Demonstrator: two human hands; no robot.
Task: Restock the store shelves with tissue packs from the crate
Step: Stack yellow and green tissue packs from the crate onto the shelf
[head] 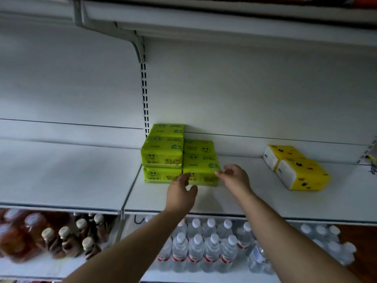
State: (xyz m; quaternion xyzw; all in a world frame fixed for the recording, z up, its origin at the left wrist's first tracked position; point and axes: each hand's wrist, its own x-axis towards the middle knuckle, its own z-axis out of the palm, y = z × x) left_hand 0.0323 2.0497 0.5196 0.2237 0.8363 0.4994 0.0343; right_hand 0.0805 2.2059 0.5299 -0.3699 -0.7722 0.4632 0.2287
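Observation:
Several green tissue packs (163,154) with smiley faces are stacked on the white shelf (255,199), against the back panel. The front right green pack (201,165) lies flat at the stack's near corner. My left hand (181,193) reaches to its front left edge, fingers touching it. My right hand (234,176) is at its right end, fingertips at the pack's corner, fingers loosely extended. The crate is out of view.
Two yellow tissue packs (297,168) lie at an angle on the shelf's right side. Below are several clear water bottles (212,248) and, to the left, brown drink bottles (63,240). A shelf bracket (140,50) and another shelf hang overhead.

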